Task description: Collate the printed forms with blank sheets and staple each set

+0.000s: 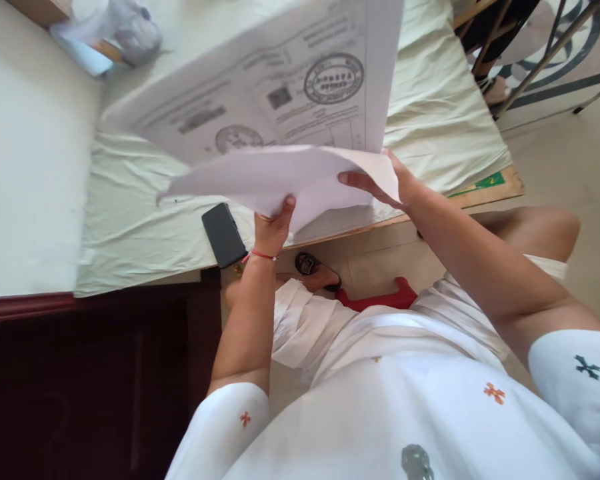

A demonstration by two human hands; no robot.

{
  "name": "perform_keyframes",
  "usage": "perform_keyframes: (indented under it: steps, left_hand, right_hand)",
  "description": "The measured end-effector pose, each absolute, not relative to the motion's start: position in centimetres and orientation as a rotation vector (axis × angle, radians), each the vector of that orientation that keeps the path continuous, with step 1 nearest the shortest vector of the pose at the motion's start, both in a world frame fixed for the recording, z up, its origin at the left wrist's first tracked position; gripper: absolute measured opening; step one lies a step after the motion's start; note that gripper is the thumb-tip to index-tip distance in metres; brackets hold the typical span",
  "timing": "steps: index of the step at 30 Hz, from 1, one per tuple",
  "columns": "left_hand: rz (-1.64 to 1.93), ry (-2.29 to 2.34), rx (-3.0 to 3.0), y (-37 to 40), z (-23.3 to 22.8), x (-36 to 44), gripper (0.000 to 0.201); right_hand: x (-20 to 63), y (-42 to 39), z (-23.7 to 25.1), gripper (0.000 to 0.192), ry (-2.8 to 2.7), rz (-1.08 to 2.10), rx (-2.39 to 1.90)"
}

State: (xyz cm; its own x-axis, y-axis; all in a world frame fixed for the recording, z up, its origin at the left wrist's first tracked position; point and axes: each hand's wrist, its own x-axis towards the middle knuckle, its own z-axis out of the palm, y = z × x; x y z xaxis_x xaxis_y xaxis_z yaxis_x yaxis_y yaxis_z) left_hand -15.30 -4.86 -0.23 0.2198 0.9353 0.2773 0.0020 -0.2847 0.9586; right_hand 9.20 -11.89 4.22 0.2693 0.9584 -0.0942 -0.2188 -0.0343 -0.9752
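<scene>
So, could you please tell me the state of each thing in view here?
Left hand: pinching the blank white paper sheet, curled.
Right hand: gripping the same sheet's edge.
Printed stamped paper sheet: raised, print showing.
Black flat phone: flat, screen dark.
Pale green cloth: wrinkled.

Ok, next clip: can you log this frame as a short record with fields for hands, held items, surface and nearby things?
left hand: grips the lower edge of a blank sheet, thumb on top
right hand: holds the same sheet's right edge
printed sheet: raised behind the blank one, stamps and a QR code visible
surface: table under a wrinkled pale cloth
phone: dark, lying flat on the cloth near the left hand
far corner: plastic bag
</scene>
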Motion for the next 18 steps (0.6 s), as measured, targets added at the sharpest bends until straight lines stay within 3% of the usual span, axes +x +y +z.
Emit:
perform_keyframes:
  steps: [4,8,13,18]
  left_hand:
    - [1.195,0.924,1.459,-7.3,1.1,-15.6,0.042]
    - [0.901,0.940,1.149,-12.0,1.3,-16.8,0.042]
    - [0.456,0.956,0.947,-18.2,-1.6,-17.8,0.046]
    - [0.382,0.988,0.813,-22.2,-4.9,-17.1,0.052]
  right_hand:
    - [9.0,-14.0,5.3,0.035,-1.016,1.179,-1.164]
    - [10.0,-17.7,5.2,0.041,-0.827,1.484,-1.211]
    - [11.2,-21.7,2.4,0.030,-0.363,1.615,-1.305]
    - [10.5,-24.6,-0.6,0.026,-0.158,1.560,-1.418]
